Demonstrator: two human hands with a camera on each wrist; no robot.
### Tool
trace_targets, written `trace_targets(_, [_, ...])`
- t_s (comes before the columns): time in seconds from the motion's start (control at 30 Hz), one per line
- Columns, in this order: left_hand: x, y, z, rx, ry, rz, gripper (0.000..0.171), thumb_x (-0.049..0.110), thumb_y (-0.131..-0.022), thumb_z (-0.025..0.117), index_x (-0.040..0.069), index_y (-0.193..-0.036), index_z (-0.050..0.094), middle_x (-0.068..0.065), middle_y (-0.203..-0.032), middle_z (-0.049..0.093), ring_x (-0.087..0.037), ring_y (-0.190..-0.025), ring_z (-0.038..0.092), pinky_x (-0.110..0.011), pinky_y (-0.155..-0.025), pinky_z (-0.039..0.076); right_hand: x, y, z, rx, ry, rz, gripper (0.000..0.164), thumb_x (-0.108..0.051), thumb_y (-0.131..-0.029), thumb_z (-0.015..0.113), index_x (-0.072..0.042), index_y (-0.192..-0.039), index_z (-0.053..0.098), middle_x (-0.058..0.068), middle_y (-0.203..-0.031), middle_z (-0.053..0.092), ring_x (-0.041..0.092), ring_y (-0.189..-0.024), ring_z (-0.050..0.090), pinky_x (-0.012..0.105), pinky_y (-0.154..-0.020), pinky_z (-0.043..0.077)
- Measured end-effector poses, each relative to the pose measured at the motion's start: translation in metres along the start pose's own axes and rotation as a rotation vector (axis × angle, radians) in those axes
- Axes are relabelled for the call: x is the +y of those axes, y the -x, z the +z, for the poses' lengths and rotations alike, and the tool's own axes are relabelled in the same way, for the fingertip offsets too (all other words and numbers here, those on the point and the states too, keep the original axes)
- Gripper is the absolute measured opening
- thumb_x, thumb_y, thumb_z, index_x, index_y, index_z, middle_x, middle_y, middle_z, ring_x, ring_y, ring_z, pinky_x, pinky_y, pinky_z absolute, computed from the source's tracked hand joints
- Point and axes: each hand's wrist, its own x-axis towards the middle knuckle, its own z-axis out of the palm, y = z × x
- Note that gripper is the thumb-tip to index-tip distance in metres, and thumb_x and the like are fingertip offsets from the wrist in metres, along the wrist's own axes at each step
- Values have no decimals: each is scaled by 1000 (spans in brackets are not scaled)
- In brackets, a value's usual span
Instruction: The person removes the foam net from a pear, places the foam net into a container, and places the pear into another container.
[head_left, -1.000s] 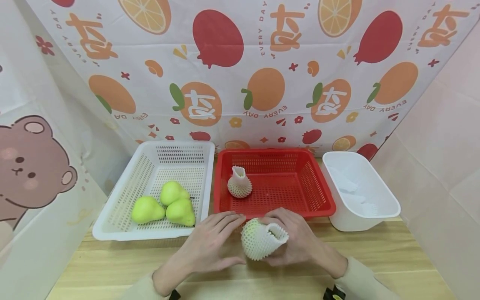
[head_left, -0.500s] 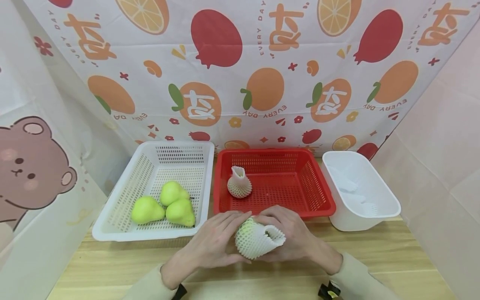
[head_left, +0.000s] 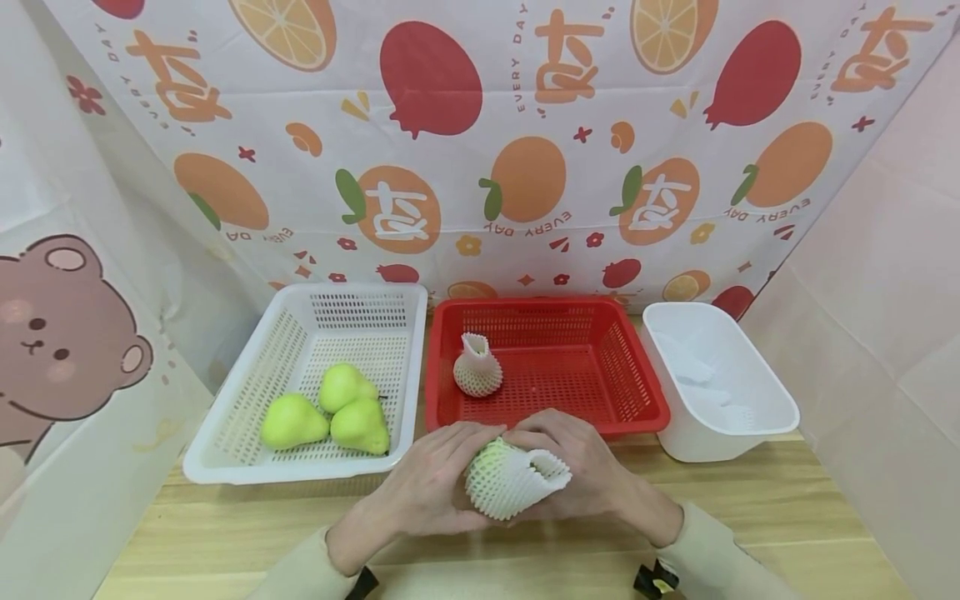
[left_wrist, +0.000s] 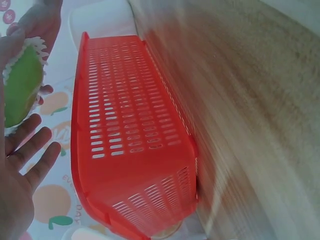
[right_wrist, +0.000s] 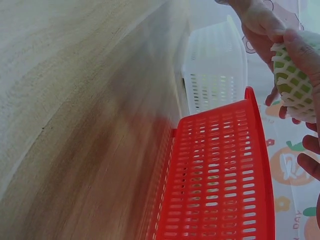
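Observation:
A green pear in a white foam net sleeve (head_left: 504, 483) is held up in front of the red basket (head_left: 547, 375). My left hand (head_left: 431, 479) cups its left side, thumb at the near side and fingertips at the far side. On the right, my right hand (head_left: 577, 467) holds it the same way, and the fingertips of both hands nearly meet. The sleeve's open end points right. In the left wrist view, the bare green underside of the pear (left_wrist: 24, 87) shows inside the net. The right wrist view shows the netted pear (right_wrist: 295, 82) between thumb and fingers.
A netted pear (head_left: 477, 367) stands in the left of the red basket. The white basket (head_left: 225, 392) at left holds three bare pears (head_left: 360, 425). White foam sleeves (head_left: 693, 367) lie in a white tub (head_left: 720, 433) at right. All stand on a wooden table (head_left: 247, 533).
My left hand has closed in on the pear from the left. The pear and my right hand have shifted slightly left. The baskets and tub stay in place.

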Motion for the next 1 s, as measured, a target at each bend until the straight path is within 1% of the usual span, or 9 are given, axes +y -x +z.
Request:
trace_targets(0.13, [-1, 0, 2, 11, 24, -2, 107, 45, -50, 99, 4, -140, 57, -2, -123, 73, -14, -110, 71, -30, -95, 62, 0, -1, -1, 9, -18, -11, 100, -61, -53, 100, -8, -129, 64, 2, -120, 69, 14, -106, 68, 27, -94, 61])
trace_targets(0.23, [-2, 0, 3, 17, 44, -9, 106, 42, -48, 98, 6, -139, 58, -1, -124, 73, -13, -110, 70, -29, -95, 61, 0, -1, -3, -5, -25, -14, 101, -63, -54, 99, -7, -130, 62, 2, -122, 69, 13, -108, 67, 27, -95, 61])
trace_targets(0.43, [-2, 1, 5, 30, 61, -11, 107, 40, -44, 98, 8, -139, 59, 0, -122, 73, -13, -109, 70, -29, -95, 61, -2, -2, -11, -76, -18, 23, 103, -67, -57, 96, -9, -134, 60, -1, -125, 68, 11, -110, 66, 26, -95, 60])
trace_targets(0.6, [-3, 2, 6, 30, 56, -16, 108, 41, -43, 98, 7, -138, 59, 0, -123, 73, -14, -109, 70, -30, -95, 61, -4, -3, -20, -140, -3, 66, 104, -71, -57, 94, -12, -137, 61, -4, -126, 68, 9, -112, 66, 26, -96, 60])
trace_targets(0.77, [-3, 4, 5, 24, 43, -24, 109, 42, -42, 98, 5, -137, 58, -3, -124, 73, -15, -110, 70, -31, -95, 62, -4, -5, -30, -166, -19, 98, 105, -68, -55, 96, -13, -137, 61, -3, -128, 70, 10, -114, 67, 29, -96, 62])
trace_targets(0.87, [-3, 4, 4, 19, 30, -41, 108, 40, -42, 98, 5, -136, 58, -3, -123, 73, -15, -108, 69, -31, -92, 62, -4, -7, -37, -170, -9, 103, 103, -69, -57, 95, -13, -137, 62, -3, -127, 71, 11, -113, 67, 29, -95, 62])
trace_targets(1.0, [1, 5, 2, -9, -12, -100, 105, 40, -43, 98, 7, -134, 58, -2, -121, 72, -13, -103, 67, -29, -89, 62, -4, -9, -45, -176, 32, 95, 103, -71, -56, 94, -14, -136, 63, -4, -127, 71, 10, -112, 67, 29, -93, 62])
